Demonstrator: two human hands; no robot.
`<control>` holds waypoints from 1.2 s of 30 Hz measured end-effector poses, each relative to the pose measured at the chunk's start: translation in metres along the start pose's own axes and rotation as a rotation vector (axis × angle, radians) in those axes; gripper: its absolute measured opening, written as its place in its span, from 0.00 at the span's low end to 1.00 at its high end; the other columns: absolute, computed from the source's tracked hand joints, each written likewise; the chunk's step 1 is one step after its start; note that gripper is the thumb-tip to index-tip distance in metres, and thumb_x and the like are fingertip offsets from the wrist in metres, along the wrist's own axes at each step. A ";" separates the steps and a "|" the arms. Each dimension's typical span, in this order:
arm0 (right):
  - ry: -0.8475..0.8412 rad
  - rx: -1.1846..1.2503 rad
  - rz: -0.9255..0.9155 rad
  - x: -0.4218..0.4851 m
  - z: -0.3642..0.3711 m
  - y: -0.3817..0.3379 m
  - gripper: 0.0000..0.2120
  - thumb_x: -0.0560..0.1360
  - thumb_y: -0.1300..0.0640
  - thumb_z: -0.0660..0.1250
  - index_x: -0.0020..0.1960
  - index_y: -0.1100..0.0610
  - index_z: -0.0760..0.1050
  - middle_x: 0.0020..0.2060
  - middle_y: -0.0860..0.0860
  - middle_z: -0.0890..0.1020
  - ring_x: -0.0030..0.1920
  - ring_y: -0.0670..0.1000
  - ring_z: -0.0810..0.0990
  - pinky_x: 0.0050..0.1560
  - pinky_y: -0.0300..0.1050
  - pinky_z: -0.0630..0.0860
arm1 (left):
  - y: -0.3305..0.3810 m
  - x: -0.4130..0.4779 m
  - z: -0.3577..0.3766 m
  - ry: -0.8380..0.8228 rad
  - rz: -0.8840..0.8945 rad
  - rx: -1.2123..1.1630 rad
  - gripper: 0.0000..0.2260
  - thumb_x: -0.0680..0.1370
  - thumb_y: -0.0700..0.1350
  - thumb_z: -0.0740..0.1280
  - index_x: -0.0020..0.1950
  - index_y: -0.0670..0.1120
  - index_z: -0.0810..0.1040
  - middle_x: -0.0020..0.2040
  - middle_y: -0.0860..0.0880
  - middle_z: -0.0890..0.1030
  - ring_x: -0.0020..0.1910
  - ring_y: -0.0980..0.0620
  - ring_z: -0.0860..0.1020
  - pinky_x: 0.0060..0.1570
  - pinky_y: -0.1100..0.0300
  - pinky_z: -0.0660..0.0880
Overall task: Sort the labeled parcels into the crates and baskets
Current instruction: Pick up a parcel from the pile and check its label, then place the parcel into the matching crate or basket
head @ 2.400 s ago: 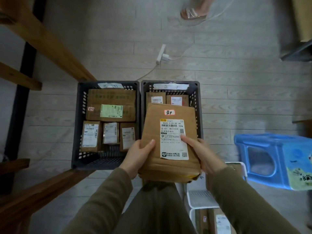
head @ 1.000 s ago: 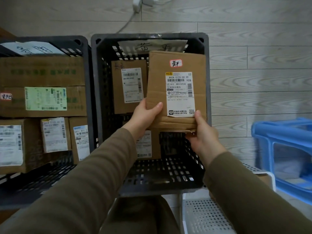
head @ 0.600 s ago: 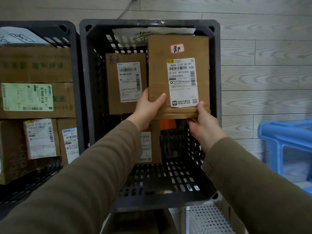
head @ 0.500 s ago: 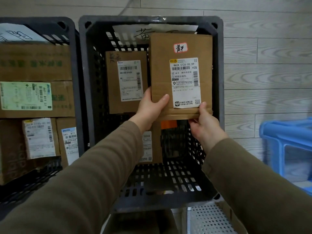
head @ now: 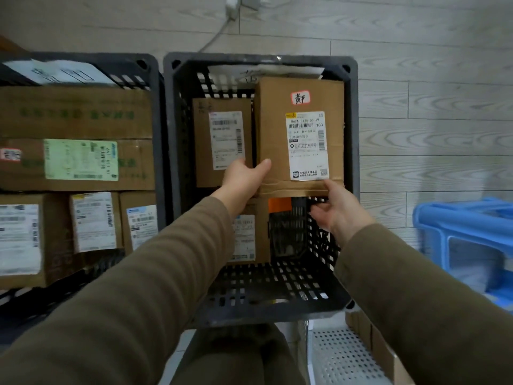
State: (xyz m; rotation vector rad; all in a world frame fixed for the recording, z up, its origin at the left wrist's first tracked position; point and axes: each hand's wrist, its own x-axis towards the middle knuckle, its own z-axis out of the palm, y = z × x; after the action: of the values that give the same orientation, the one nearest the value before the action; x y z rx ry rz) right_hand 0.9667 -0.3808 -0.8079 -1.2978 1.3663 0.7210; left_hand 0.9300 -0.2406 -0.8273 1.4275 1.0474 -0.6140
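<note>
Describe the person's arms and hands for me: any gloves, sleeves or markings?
No gloves: the left hand and right hand are bare, no ring or watch in view. The left sleeve and right sleeve are long, plain olive-brown fabric reaching the wrists, without logos or markings.

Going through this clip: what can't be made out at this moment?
All head view.
1. Paper tag on the right crate: its writing is mostly covered by the held parcel.
2. Lower parcel in that crate: partly hidden by the left sleeve.
3. Blue bin: cut off by the right edge.
4. Right hand: only its thumb meets the held parcel; whether the grip holds is unclear.
5. Green label in the left crate: print blurred.
</note>
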 end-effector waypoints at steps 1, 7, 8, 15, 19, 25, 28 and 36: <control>-0.005 -0.046 -0.008 -0.011 0.001 0.001 0.20 0.78 0.55 0.65 0.68 0.59 0.68 0.56 0.55 0.77 0.54 0.53 0.78 0.56 0.44 0.75 | 0.001 -0.010 -0.007 0.004 0.000 -0.014 0.30 0.78 0.52 0.64 0.76 0.43 0.58 0.73 0.45 0.65 0.70 0.47 0.65 0.65 0.55 0.65; -0.092 -0.208 -0.114 -0.096 0.018 0.005 0.25 0.79 0.58 0.61 0.74 0.59 0.61 0.71 0.57 0.67 0.69 0.54 0.68 0.67 0.47 0.67 | 0.016 -0.082 -0.060 0.011 -0.011 -0.165 0.23 0.79 0.51 0.63 0.71 0.44 0.66 0.65 0.47 0.74 0.60 0.50 0.73 0.56 0.58 0.69; -0.100 -0.227 -0.151 -0.111 0.022 0.006 0.24 0.79 0.58 0.62 0.74 0.59 0.62 0.70 0.57 0.68 0.67 0.52 0.70 0.63 0.45 0.69 | 0.019 -0.094 -0.069 0.012 0.005 -0.175 0.23 0.79 0.51 0.63 0.71 0.44 0.66 0.63 0.48 0.75 0.56 0.53 0.73 0.55 0.59 0.69; -0.291 -0.356 -0.310 -0.256 0.034 0.024 0.19 0.80 0.59 0.60 0.70 0.61 0.64 0.51 0.49 0.76 0.52 0.47 0.76 0.33 0.34 0.74 | 0.035 -0.208 -0.149 0.093 0.080 -0.331 0.28 0.77 0.54 0.65 0.73 0.42 0.65 0.68 0.46 0.72 0.65 0.49 0.70 0.60 0.56 0.67; -0.378 -0.424 -0.399 -0.318 0.030 0.038 0.21 0.79 0.56 0.63 0.70 0.62 0.65 0.67 0.58 0.72 0.66 0.53 0.71 0.61 0.44 0.68 | 0.039 -0.277 -0.185 0.172 0.143 -0.372 0.23 0.78 0.54 0.64 0.69 0.43 0.69 0.64 0.48 0.73 0.59 0.53 0.71 0.56 0.56 0.66; -0.558 -0.538 -0.542 -0.417 0.021 0.046 0.23 0.79 0.52 0.63 0.70 0.61 0.65 0.67 0.55 0.71 0.66 0.53 0.71 0.68 0.47 0.63 | 0.041 -0.384 -0.236 0.335 0.260 -0.502 0.26 0.76 0.55 0.66 0.70 0.43 0.69 0.66 0.49 0.73 0.65 0.51 0.71 0.59 0.57 0.66; -0.638 -0.574 -0.594 -0.460 0.016 0.052 0.23 0.78 0.52 0.64 0.69 0.61 0.66 0.65 0.56 0.73 0.61 0.53 0.74 0.67 0.48 0.64 | 0.040 -0.434 -0.250 0.402 0.306 -0.580 0.29 0.74 0.57 0.68 0.68 0.41 0.71 0.65 0.46 0.75 0.64 0.48 0.73 0.65 0.51 0.68; -0.895 -0.752 -0.768 -0.577 0.008 0.106 0.24 0.78 0.51 0.65 0.68 0.62 0.65 0.60 0.54 0.75 0.59 0.51 0.75 0.68 0.49 0.66 | 0.009 -0.552 -0.274 0.643 0.396 -0.664 0.27 0.78 0.53 0.64 0.73 0.42 0.64 0.68 0.47 0.71 0.62 0.54 0.70 0.56 0.61 0.65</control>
State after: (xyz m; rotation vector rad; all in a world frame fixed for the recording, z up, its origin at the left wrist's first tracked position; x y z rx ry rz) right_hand 0.7758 -0.1757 -0.2925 -1.5982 -0.1838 1.0961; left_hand 0.6297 -0.1080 -0.3063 1.1842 1.2496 0.4901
